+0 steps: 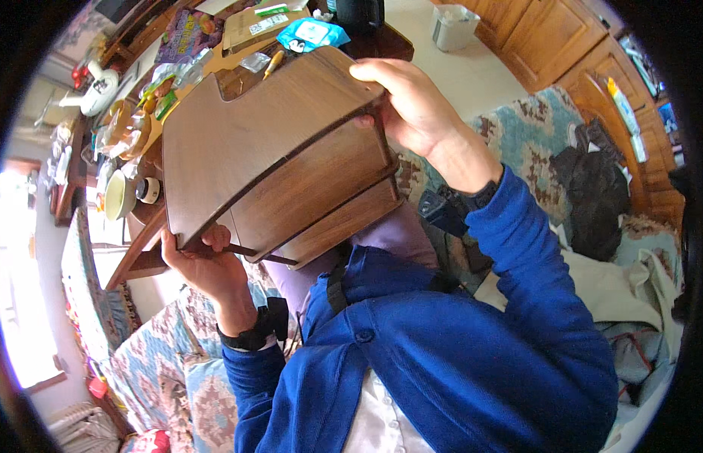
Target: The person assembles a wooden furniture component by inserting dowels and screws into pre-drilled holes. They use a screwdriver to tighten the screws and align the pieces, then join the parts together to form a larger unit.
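Observation:
A brown wood-grain tiered shelf (253, 143) is held tilted in front of me, above my lap. Its broad top board has a notch cut in the far edge, and more boards show stacked beneath it. My right hand (423, 109) is closed on the right corner of the top board, thumb on top and fingers curled under. At the near left corner, my left hand (215, 275) grips the same board's edge, with its thumb and fingers around it. Just past the notch lies a yellow-handled tool (274, 64), probably a screwdriver. The shelf's underside is hidden.
Behind the shelf, a cluttered table carries a blue wipes pack (312, 35), a cardboard box (246, 30), and plastic bags. A pale bowl (119, 195) sits at left. Patterned sofa cushions (518, 128) surround me. A whitish bin (453, 28) stands on the floor by wooden cabinets (548, 38).

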A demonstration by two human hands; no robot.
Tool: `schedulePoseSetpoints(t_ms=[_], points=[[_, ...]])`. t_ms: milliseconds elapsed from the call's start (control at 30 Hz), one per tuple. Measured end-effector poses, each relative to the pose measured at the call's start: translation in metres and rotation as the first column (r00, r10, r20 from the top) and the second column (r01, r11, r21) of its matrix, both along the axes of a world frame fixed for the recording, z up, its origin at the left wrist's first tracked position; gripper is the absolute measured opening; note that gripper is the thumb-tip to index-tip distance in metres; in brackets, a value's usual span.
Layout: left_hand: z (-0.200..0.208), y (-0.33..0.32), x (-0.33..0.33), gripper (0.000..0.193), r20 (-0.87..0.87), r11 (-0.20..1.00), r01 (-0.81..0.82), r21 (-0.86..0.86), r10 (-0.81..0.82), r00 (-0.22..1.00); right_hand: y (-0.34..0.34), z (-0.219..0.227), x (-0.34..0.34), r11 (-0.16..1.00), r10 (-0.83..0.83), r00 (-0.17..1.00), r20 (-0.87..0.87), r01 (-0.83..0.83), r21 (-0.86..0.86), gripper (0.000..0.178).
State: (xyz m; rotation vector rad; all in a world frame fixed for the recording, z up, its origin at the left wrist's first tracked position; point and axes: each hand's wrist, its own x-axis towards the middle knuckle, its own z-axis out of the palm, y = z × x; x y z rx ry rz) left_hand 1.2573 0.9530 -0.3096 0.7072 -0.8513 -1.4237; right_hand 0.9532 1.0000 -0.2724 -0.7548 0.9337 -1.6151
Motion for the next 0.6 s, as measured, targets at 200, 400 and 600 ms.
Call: schedulePoseSetpoints(t_ms=[200, 400, 600], points=[[-0.002, 0.002, -0.002, 0.044, 0.044, 1.0, -0.03, -0.006, 0.03, 0.999, 0.006, 0.001, 0.007, 0.997, -0.079, 0.997, 0.011, 0.079, 0.01, 0.013], [-0.004, 0.011, -0.002, 0.044, 0.019, 0.999, -0.042, 0.002, 0.042, 0.999, 0.018, -0.005, 0.002, 0.998, -0.064, 0.998, 0.002, 0.064, 0.007, 0.018], [-0.004, 0.017, -0.006, 0.044, -0.002, 0.996, -0.08, 0.025, 0.08, 0.997, 0.025, -0.003, 0.007, 0.992, -0.111, 0.994, 0.016, 0.11, 0.066, 0.014]])
